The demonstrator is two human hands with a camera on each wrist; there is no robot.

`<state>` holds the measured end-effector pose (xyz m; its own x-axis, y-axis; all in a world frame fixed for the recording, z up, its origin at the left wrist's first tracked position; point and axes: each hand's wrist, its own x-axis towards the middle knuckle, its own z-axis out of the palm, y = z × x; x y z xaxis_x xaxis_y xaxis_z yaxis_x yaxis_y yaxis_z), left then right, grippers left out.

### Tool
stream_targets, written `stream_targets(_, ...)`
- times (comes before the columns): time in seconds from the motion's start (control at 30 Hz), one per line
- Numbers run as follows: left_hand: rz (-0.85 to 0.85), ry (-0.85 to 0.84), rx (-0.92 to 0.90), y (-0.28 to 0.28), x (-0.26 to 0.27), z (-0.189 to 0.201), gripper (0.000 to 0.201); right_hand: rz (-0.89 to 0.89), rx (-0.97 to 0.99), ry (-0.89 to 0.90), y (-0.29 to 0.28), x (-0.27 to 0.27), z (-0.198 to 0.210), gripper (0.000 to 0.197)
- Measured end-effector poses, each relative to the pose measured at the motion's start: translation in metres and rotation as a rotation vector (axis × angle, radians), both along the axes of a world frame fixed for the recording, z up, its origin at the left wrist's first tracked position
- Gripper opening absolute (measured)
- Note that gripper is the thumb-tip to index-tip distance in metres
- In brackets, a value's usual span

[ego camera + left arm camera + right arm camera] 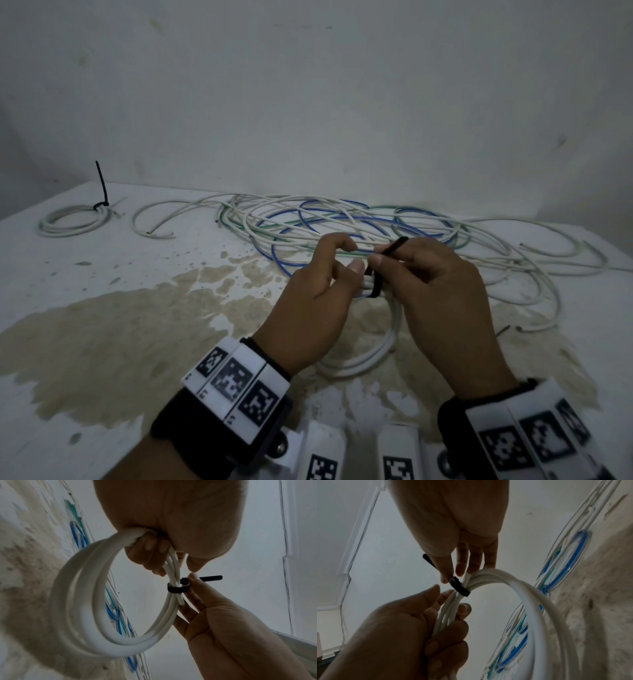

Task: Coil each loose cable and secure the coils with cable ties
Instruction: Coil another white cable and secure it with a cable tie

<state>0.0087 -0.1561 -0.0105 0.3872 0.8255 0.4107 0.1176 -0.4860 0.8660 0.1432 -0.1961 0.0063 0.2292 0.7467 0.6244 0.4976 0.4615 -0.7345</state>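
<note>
Left wrist view shows the left hand curled round a white cable coil, while the right hand pinches the tail of a black cable tie looped round the strands. Just behind the coil, a tangle of loose white, blue and green cables lies on the stained white table. Far left of that tangle rests a tied white coil.

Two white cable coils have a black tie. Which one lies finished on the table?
The small white coil at the far left, untouched, its tie tail standing up. The other coil is off the table, held in the left hand.
</note>
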Motion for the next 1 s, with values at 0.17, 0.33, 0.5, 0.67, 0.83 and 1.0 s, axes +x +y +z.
stream_targets(0.17, -0.022, 0.054, 0.065, 0.002, 0.0, -0.003, 0.025, 0.038, 0.011, -0.101, 0.0, 0.002, -0.002, 0.014)
stream_targets(0.33, -0.011, 0.044, 0.091, 0.003, 0.002, -0.005, 0.026, 0.022, 0.036, -0.146, 0.002, 0.007, -0.002, 0.014)
stream_targets(0.5, 0.011, 0.014, 0.108, 0.006, 0.0, -0.006, 0.015, 0.037, 0.064, -0.188, 0.001, 0.008, 0.001, 0.011)
stream_targets(0.67, 0.052, 0.079, 0.182, 0.007, -0.001, -0.005, 0.017, -0.068, 0.203, -0.184, -0.006, 0.01, 0.011, 0.014)
stream_targets(0.83, 0.031, 0.06, 0.106, 0.008, -0.002, -0.009, 0.005, 0.106, -0.073, 0.078, -0.002, 0.005, 0.006, 0.01)
stream_targets(1.0, -0.108, -0.073, -0.224, 0.012, -0.002, -0.012, 0.007, 0.092, -0.137, -0.096, -0.001, 0.011, 0.001, 0.012)
